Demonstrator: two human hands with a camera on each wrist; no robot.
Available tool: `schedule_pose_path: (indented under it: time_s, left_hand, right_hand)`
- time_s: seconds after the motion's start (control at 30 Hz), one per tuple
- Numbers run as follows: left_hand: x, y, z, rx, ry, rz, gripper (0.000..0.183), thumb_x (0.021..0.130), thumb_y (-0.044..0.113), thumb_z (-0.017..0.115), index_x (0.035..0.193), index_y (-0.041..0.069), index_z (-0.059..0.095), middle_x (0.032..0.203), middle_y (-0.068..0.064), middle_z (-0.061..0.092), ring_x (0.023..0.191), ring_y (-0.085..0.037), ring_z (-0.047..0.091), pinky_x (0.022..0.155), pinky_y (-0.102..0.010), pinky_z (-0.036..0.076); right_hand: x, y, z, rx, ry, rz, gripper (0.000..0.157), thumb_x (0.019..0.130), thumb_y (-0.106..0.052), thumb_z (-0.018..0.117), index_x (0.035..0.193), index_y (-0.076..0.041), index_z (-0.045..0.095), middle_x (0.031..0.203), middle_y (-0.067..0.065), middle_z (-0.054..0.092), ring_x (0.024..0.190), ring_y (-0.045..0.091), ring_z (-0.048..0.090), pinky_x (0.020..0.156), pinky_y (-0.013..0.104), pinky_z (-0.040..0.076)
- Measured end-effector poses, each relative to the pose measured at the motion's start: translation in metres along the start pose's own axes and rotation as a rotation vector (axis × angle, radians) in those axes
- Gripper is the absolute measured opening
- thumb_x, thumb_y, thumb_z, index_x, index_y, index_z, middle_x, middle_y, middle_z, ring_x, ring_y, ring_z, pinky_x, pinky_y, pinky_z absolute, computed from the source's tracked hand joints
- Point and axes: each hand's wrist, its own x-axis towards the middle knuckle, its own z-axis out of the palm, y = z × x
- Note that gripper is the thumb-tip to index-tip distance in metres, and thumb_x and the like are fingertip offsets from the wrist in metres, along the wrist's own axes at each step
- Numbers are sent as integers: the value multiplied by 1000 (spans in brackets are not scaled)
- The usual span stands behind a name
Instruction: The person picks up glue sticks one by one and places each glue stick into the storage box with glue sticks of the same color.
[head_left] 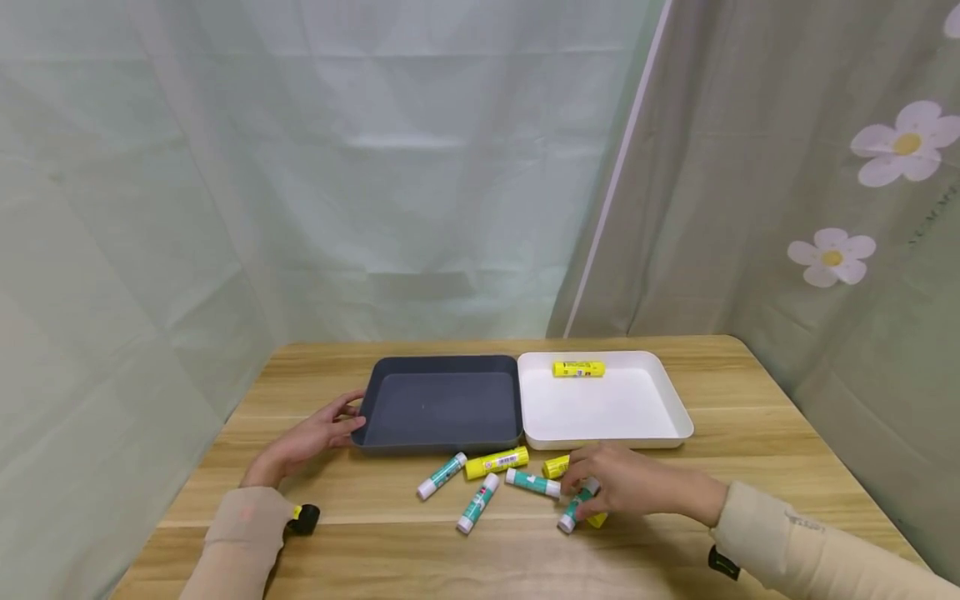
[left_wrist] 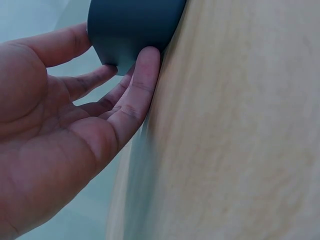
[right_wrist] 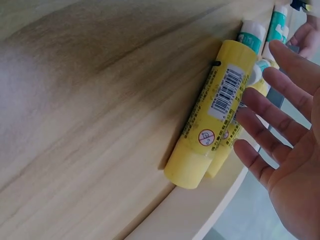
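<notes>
My left hand point(head_left: 318, 433) touches the left end of the dark grey tray point(head_left: 442, 408), its thumb and fingers against the outer wall in the left wrist view. On the table, my right hand point(head_left: 626, 479) is over a green-and-white glue stick point(head_left: 573, 510), fingers spread and apart in the right wrist view. A large yellow glue stick point(right_wrist: 215, 110) lies beside those fingers, mostly covered by the hand in the head view. Another yellow glue stick point(head_left: 555, 467) lies just beyond, partly hidden.
Right of the dark tray stands a white tray point(head_left: 600, 408) holding one yellow glue stick point(head_left: 578, 369). In front of the trays lie a yellow glue stick point(head_left: 497, 462) and green ones point(head_left: 477, 503). A curtain point(head_left: 420, 208) hangs behind the table.
</notes>
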Motion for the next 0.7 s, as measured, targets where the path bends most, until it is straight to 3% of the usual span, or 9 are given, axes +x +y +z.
schedule_pose_path:
  time_s: [0.2, 0.43, 0.7]
  left_hand:
    - [0, 0, -1, 3, -3, -3, 71, 111, 25, 53, 166, 5, 14, 152, -31, 27, 136, -45, 46, 110, -54, 46]
    - [0, 0, -1, 4, -3, -1, 70, 111, 25, 53, 166, 5, 14, 152, -32, 27, 135, -45, 47, 110, -55, 46]
    - [-1, 1, 0, 10, 0, -5, 70, 111, 25, 53, 166, 5, 14, 153, -32, 27, 137, -46, 45, 111, -56, 44]
  right_hand:
    - [0, -3, 4, -44, -24, 22, 22, 89, -34, 84, 108, -24, 79, 102, -17, 65, 89, -1, 58, 78, 21, 51]
    - [-1, -7, 12, -130, -44, 82, 20, 89, -32, 85, 108, -33, 77, 114, -15, 67, 102, 4, 59, 90, 32, 52]
    - [1, -8, 19, -156, -17, 51, 20, 90, -21, 85, 107, -27, 78, 114, -11, 68, 104, 4, 61, 90, 30, 55]
